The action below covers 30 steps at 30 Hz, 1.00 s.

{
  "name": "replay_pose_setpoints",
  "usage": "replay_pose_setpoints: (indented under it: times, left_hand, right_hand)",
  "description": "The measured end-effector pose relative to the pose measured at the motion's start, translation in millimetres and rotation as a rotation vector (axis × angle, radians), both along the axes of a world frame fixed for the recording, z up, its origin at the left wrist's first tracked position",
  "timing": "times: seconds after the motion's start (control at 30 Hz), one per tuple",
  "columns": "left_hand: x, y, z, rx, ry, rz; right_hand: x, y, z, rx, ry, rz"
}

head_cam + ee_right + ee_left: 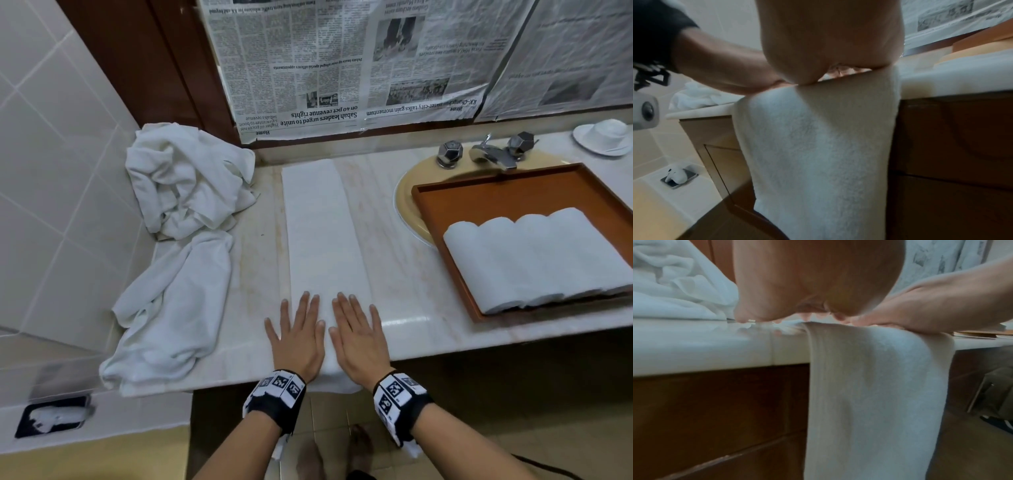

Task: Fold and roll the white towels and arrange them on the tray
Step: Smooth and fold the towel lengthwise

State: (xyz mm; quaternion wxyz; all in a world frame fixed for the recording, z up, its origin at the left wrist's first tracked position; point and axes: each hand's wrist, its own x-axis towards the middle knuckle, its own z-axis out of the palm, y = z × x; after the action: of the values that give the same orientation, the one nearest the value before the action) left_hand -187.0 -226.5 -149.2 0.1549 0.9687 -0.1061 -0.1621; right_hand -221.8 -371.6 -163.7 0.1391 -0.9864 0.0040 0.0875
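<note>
Head: left hand [297,337] and right hand [359,337] lay flat, fingers straight, pressing near end of towel [323,233] at 6 o'clock on counter [404,274]. Best smoothed outward, edges kept square before rolling. Tray [445,192] at 3 o'clock held four rolls [534,257]; pile [185,181] at 10.

Left wrist: towel end [875,402] hung over edge.

Right wrist: same overhang [818,154]; fingers mostly hidden.

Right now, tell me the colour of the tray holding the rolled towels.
Orange-brown tray, seen best in the head view.
</note>
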Motion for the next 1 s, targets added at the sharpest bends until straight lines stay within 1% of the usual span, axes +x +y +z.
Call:
replay_pose_setpoints:
  times: [0.1,0.2,0.27,0.33,0.4,0.47,0.53,0.6,0.7,0.83,0.93,1.0]
  left_hand:
    - [1.8,9.4,-6.3,0.062,-0.016,0.022]
    - [2.2,28.8,-10.4,0.046,-0.01,0.088]
    - [1.3,36.9,-10.7,0.033,-0.033,0.136]
    - [-0.2,32.7,-8.0,0.004,-0.047,0.143]
    - [-0.6,16.8,-4.7,-0.019,-0.061,0.095]
    - [-0.1,-0.8,-4.6,0.0,-0.066,0.044]
    - [1.9,-10.4,-6.5,0.035,-0.044,0.026]
    - [2.9,-8.5,-8.0,0.065,-0.025,0.04]
    - [4.1,5.7,-7.7,0.081,0.0,0.122]
    - [0.6,23.0,-2.6,0.056,0.01,0.193]
    - [-7.6,27.4,3.9,0.028,-0.016,0.177]
    - [-12.2,23.3,7.0,-0.003,-0.033,0.104]
  right_hand:
    - [2.5,-13.8,-2.4,-0.025,-0.008,-0.049]
    - [-0.5,-42.5,-2.6,-0.019,0.014,-0.136]
    - [-4.1,-54.0,-1.0,-0.013,-0.015,-0.175]
    - [-6.7,-53.7,1.0,0.013,-0.068,-0.151]
    - [-4.6,-45.3,-0.8,0.053,-0.102,-0.083]
    - [1.8,-35.0,-2.7,0.057,-0.104,-0.017]
    - [8.5,-33.1,-5.1,0.028,-0.084,0.0]
    - [10.5,-42.6,-9.4,-0.006,-0.064,-0.027]
    - [8.8,-65.3,-12.0,-0.015,-0.077,-0.102]
    - [-0.8,-77.8,-7.0,0.005,-0.082,-0.105]
    - [-8.7,-75.6,-4.3,0.074,-0.14,-0.072]
    - [-9.5,-68.8,-1.1,0.086,-0.168,-0.008]
